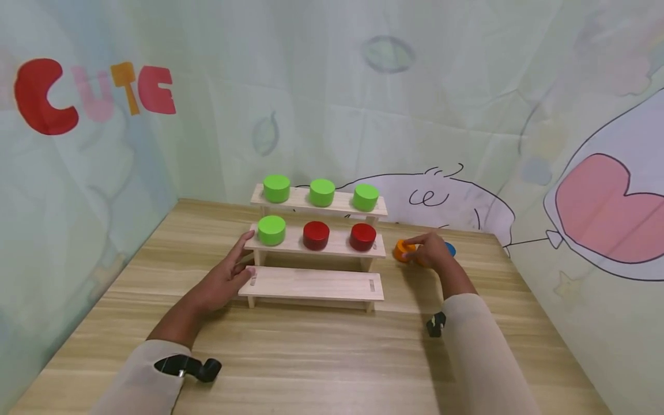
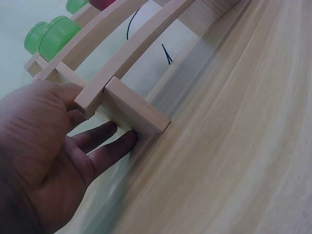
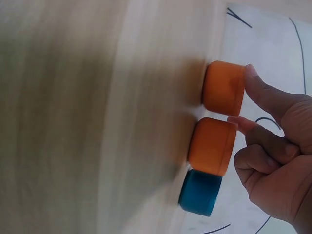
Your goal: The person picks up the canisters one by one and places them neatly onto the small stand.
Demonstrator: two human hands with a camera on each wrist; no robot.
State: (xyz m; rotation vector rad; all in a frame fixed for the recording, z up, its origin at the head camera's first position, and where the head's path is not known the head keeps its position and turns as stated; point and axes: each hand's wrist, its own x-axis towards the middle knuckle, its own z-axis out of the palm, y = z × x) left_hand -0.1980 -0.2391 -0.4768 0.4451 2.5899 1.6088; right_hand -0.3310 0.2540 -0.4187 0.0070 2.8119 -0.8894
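My left hand (image 1: 220, 288) holds the left end of a three-step wooden stand (image 1: 311, 283), thumb on the lowest step and a fingertip by the middle one. In the left wrist view, two fingers (image 2: 109, 146) reach to the stand's leg (image 2: 134, 105). To the right of the stand, my right hand (image 1: 434, 253) has its thumb and a finger at opposite sides of an orange round block (image 3: 224, 87). A second orange round block (image 3: 212, 146) is close beside it, and a blue round block (image 3: 200, 192) comes after that; the hand partly hides both in the head view.
Green round blocks (image 1: 321, 193) line the top step. On the middle step, a green block (image 1: 271, 230) stands left of two red blocks (image 1: 316, 236). A printed cloth (image 1: 321, 104) hangs behind and beside the wood-grain table (image 1: 301, 357).
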